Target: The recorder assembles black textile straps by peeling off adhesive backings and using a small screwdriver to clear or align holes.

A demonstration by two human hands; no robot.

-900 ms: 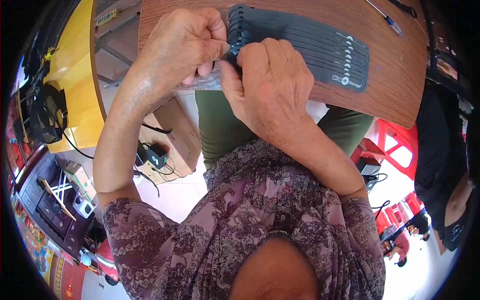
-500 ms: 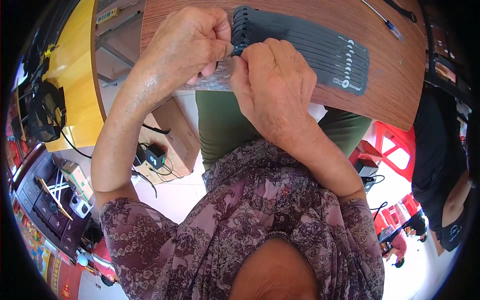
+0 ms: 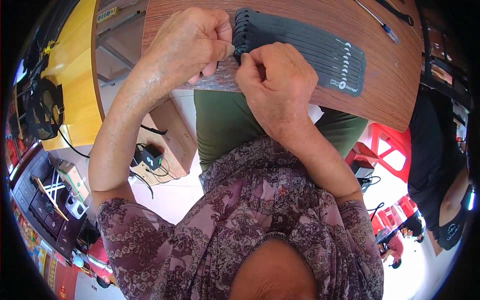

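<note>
A dark grey set of flat straps [image 3: 302, 47] lies on the wooden tabletop. Long slits part its strips, pale printed marks run across its right end, and a row of looped ends lines its left edge. At the lowest loops, my left hand [image 3: 190, 47] is closed in a pinch, thumb tip against the strap ends; what sits between its fingers is too small to make out. My right hand [image 3: 280, 75] rests over the near edge of the straps, thumb and forefinger bent on the end of the lowest strap, beside my left thumb.
The brown wooden table [image 3: 385, 95] carries a pen [image 3: 390, 32] and a black strap [image 3: 397, 10] at its far right. To the left stands a yellow board [image 3: 75, 65]. Below are a cardboard box [image 3: 175, 132] with a black device and cables, and a red stool [image 3: 392, 150]. Another person in black [image 3: 435, 150] is at right.
My right hand has shifted slightly, its thumb and forefinger now more bent at the strap end. The left hand keeps its pinch. The whole view has turned a little.
</note>
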